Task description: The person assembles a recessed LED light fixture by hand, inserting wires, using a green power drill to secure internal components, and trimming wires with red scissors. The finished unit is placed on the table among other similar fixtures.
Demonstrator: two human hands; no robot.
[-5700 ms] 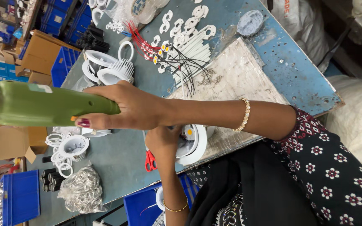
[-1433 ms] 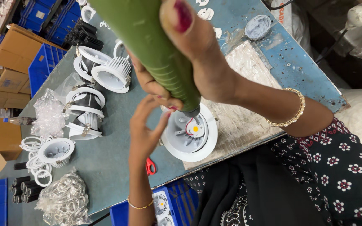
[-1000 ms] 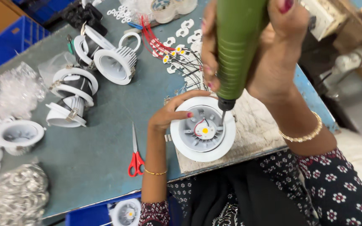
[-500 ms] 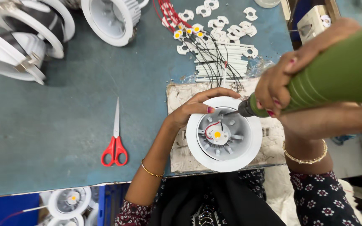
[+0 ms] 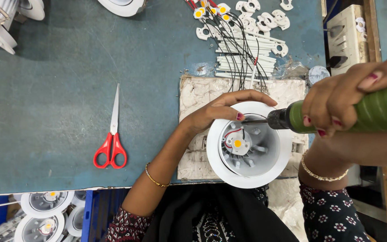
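Screwdriver [image 5: 359, 114] lies level, bit aimed leftward into white downlight [image 5: 249, 145].

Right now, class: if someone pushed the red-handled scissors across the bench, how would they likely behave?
The scissors lie flat and closed on the smooth blue-green table, so they would probably slide rather than roll or tip. Metal blades suggest stiffness. Pushed at one end, they would likely pivot.

Scuffed teal worktable [image 5: 45, 112], blue crate [image 5: 96, 215] below its edge
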